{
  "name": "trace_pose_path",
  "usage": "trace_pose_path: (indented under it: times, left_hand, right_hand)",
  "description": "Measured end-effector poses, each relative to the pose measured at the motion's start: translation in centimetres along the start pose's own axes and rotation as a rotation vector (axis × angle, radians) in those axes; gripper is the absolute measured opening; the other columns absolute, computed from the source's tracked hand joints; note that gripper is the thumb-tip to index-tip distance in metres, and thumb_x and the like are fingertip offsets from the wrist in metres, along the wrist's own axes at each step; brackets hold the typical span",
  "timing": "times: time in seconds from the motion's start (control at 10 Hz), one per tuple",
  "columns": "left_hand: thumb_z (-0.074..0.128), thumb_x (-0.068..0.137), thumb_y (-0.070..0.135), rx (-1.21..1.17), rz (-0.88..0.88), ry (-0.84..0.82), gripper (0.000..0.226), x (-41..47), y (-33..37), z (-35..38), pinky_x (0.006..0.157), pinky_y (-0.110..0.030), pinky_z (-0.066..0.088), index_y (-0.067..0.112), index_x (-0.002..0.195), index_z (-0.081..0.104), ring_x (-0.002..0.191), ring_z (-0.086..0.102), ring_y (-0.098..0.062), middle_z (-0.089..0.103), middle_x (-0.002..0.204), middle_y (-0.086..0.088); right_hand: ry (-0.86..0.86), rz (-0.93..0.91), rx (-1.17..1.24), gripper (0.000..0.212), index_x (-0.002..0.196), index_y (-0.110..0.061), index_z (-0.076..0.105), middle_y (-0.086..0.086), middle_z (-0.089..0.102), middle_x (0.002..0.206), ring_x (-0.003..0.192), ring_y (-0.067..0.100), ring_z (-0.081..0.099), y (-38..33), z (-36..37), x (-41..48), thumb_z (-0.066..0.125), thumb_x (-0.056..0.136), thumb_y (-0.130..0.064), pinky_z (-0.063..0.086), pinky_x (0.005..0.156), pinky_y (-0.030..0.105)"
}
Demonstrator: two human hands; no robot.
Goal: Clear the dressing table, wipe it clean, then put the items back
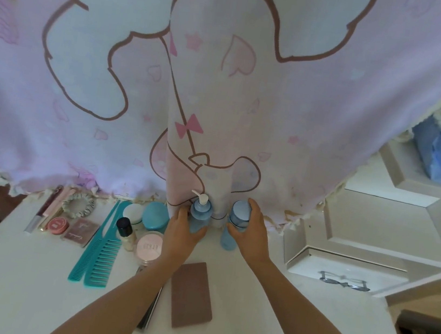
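Two blue bottles stand upright at the back of the white dressing table (293,304), close to the hanging pink cloth. My left hand (183,233) grips the pump bottle (201,211) with the white nozzle. My right hand (251,233) grips the capped blue bottle (239,212) just to its right. Left of them lie two teal combs (102,246), a pink-lidded jar (149,247), a teal compact (155,215), a white jar (133,212), a small black-capped bottle (125,231), a red tin (57,224) and a scrunchie (78,205). A brown palette (191,294) lies between my forearms.
A large pink cartoon-print cloth (225,82) hangs over the back of the table. A brown compact (82,232) and slim tubes (43,207) sit at the far left. White stepped shelving (374,231) stands to the right, with a box (340,271) carrying a bow mark.
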State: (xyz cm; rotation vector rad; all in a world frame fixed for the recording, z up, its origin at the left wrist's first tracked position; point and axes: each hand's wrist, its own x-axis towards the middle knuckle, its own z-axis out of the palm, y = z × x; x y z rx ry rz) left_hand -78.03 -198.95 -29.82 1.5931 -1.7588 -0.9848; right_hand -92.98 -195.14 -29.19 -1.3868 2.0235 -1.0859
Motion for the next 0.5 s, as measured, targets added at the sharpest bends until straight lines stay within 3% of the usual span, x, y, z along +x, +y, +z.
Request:
trace_pose_path:
  times: [0.2, 0.4, 0.5]
  left_hand:
    - [0.067, 0.08, 0.024, 0.017, -0.037, 0.018, 0.057, -1.8, -0.1, -1.0, 0.089, -0.038, 0.044, 0.007, 0.128, 0.042, 0.11, 0.051, -0.028, 0.052, 0.124, -0.014]
    - [0.063, 0.084, 0.026, 0.046, -0.049, 0.056, 0.057, -4.9, -0.5, -1.8, 0.097, -0.035, 0.04, 0.008, 0.132, 0.04, 0.117, 0.049, -0.024, 0.051, 0.129, -0.011]
    - [0.062, 0.084, 0.026, 0.051, -0.024, 0.096, 0.053, -6.0, -0.7, -2.6, 0.096, -0.036, 0.041, 0.01, 0.131, 0.042, 0.115, 0.049, -0.024, 0.053, 0.127, -0.01]
  right_hand:
    - [-0.031, -0.034, -0.071, 0.085, 0.141, -0.013, 0.022, 0.012, 0.04, 0.134, 0.123, 0.024, 0.038, 0.1, -1.2, -0.8, 0.074, 0.074, -0.018, 0.034, 0.098, 0.028]
    - [0.002, -0.111, -0.087, 0.078, 0.138, -0.011, 0.029, 0.011, 0.04, 0.133, 0.123, 0.024, 0.035, 0.7, -2.2, -3.8, 0.073, 0.075, -0.017, 0.026, 0.095, 0.021]
    - [-0.033, -0.104, -0.223, 0.077, 0.139, -0.01, 0.027, 0.013, 0.034, 0.139, 0.128, 0.026, 0.031, 1.2, -2.2, -5.0, 0.071, 0.077, -0.024, 0.029, 0.105, 0.03]
